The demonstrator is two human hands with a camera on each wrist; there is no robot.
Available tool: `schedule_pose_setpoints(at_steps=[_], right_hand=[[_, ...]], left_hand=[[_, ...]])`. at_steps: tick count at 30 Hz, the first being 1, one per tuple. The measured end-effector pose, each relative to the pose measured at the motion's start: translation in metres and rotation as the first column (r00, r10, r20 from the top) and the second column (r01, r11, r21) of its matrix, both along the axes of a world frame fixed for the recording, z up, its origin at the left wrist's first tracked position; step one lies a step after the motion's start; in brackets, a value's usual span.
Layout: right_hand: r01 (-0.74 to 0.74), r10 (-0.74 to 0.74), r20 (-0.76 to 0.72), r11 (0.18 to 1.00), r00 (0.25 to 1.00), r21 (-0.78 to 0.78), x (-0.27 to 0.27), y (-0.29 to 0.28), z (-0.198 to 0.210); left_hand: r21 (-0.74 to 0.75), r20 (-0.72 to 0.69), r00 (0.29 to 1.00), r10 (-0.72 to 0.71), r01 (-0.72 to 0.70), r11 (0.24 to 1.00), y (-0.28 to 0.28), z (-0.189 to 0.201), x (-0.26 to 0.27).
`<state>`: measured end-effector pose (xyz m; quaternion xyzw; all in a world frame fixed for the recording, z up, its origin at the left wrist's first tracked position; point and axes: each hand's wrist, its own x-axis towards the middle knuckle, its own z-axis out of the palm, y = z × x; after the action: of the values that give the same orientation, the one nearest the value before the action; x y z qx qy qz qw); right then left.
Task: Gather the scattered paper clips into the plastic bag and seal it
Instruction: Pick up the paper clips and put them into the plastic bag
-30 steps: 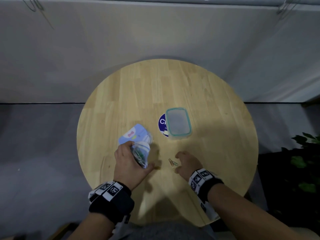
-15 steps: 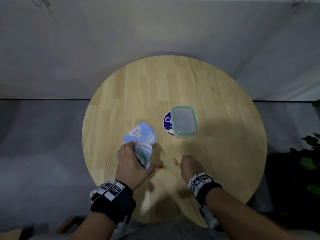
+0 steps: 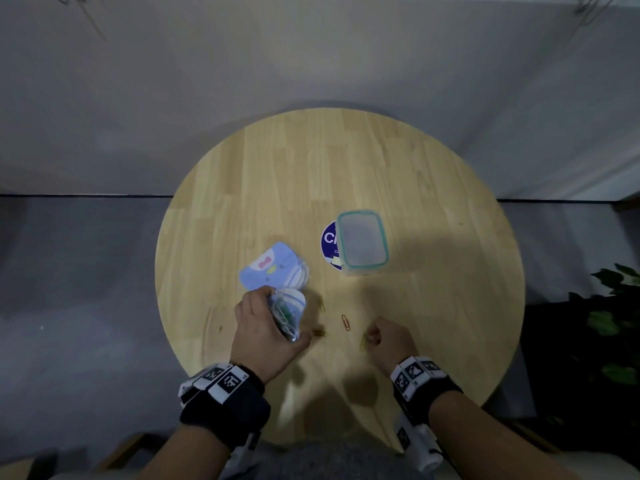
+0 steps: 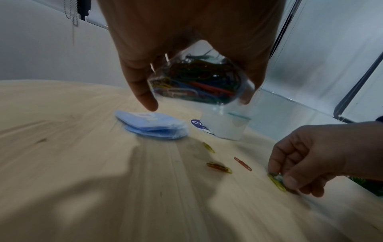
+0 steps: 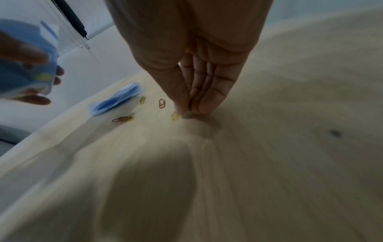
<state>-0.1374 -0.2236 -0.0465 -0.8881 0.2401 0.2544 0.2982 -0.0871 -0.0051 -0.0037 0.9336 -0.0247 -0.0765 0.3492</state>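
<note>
My left hand [image 3: 266,327] grips a small clear plastic bag [image 3: 285,313] stuffed with coloured paper clips [image 4: 199,80], held just above the round wooden table [image 3: 433,202]. My right hand [image 3: 375,337] is down on the table, thumb and fingers pinching a yellow-green paper clip [image 4: 276,181] [image 5: 175,116]. Between the hands lie a red clip [image 3: 345,322] [image 4: 242,163], a brown-and-yellow pair of clips [image 3: 318,332] [image 4: 218,167] and a yellow clip [image 3: 321,305] [image 4: 208,147].
A stack of blue printed bags [image 3: 273,268] lies just beyond my left hand. A lidded clear food container with a teal rim [image 3: 362,242] stands mid-table on a round blue sticker [image 3: 329,242]. A dark plant [image 3: 609,323] is off the table's right edge.
My right hand has drawn back toward me and to the right, leaving the red clip, and now pinches a yellow-green clip. The left hand keeps holding the bag in the same spot.
</note>
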Motion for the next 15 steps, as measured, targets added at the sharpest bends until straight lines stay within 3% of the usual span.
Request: schedule_pose_setpoints(at_steps=[9,15], right_hand=[[-0.151,0.154,0.034,0.984,0.987,-0.094,0.011,0.017,0.004],[-0.185,0.175,-0.068,0.969,0.982,-0.165,0.018,0.031,0.008]], left_hand=[[0.002,-0.004,1.000,-0.010,0.010,1.000,0.001,0.001,-0.001],[0.004,-0.010,1.000,-0.019,0.019,1.000,0.002,0.000,-0.002]])
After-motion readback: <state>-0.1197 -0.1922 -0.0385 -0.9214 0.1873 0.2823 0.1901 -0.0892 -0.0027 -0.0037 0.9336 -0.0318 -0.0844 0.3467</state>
